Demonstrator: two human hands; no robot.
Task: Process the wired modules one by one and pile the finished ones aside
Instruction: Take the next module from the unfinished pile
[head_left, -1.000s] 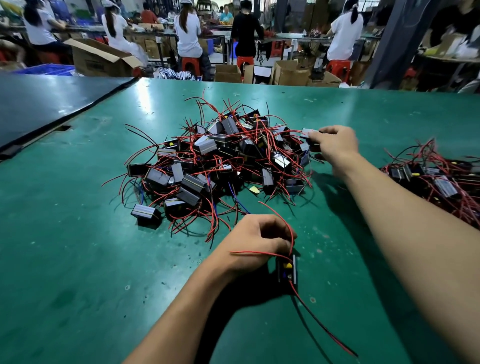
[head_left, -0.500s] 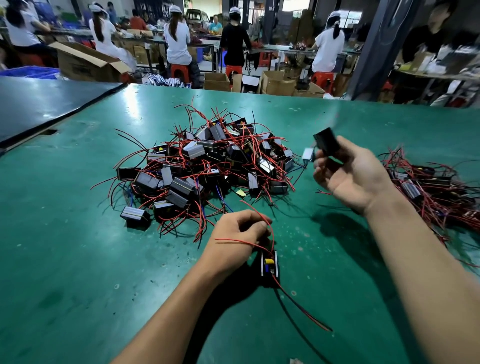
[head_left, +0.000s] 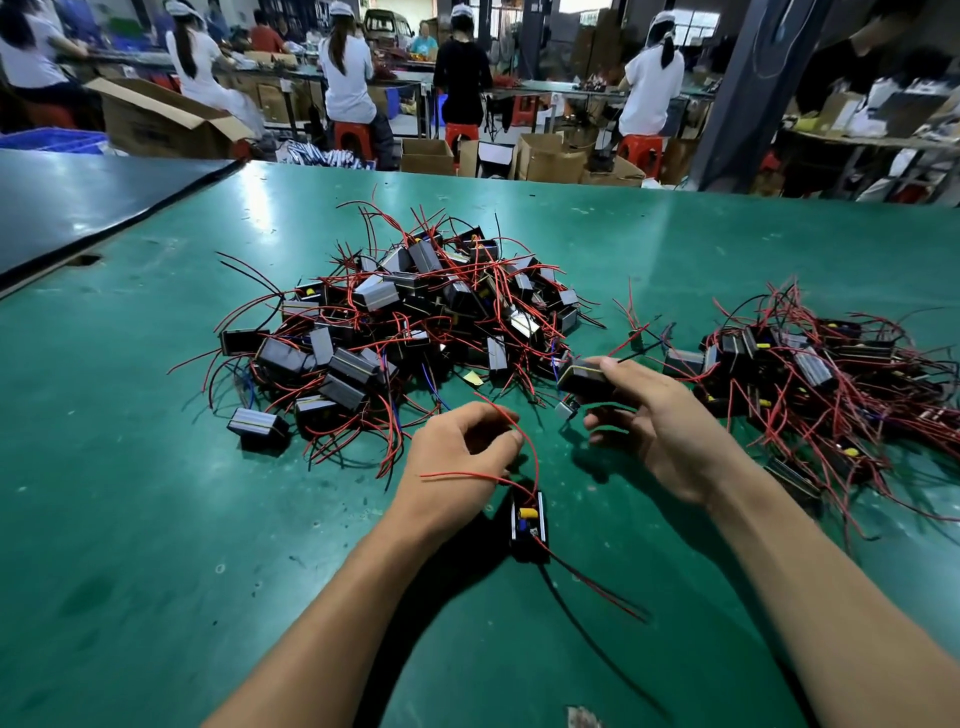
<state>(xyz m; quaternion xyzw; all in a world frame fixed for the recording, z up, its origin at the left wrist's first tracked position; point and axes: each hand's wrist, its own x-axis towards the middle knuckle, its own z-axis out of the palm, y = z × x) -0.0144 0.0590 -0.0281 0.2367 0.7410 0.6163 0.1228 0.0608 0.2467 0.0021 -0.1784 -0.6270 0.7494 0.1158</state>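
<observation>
A big heap of black modules with red wires (head_left: 410, 322) lies on the green table (head_left: 130, 493) ahead of me. A second pile of wired modules (head_left: 810, 374) spreads at the right. My left hand (head_left: 462, 457) pinches the red wires of one black module (head_left: 527, 525) that lies on the table just under it, its yellow part facing up. My right hand (head_left: 654, 415) holds another black module (head_left: 582, 376) between thumb and fingers, palm turned inward, just right of the heap's front edge. A small grey piece (head_left: 566, 408) hangs below that module.
A dark table (head_left: 78, 202) adjoins at the left with a gap between. Beyond the far edge stand cardboard boxes (head_left: 550, 156), red stools and several seated workers at benches. A dark pillar (head_left: 737, 93) rises at the back right.
My right hand reached into the heap, lifted out a black module, and has now brought it down and toward my left hand. My left hand stayed on the wires of the module on the table.
</observation>
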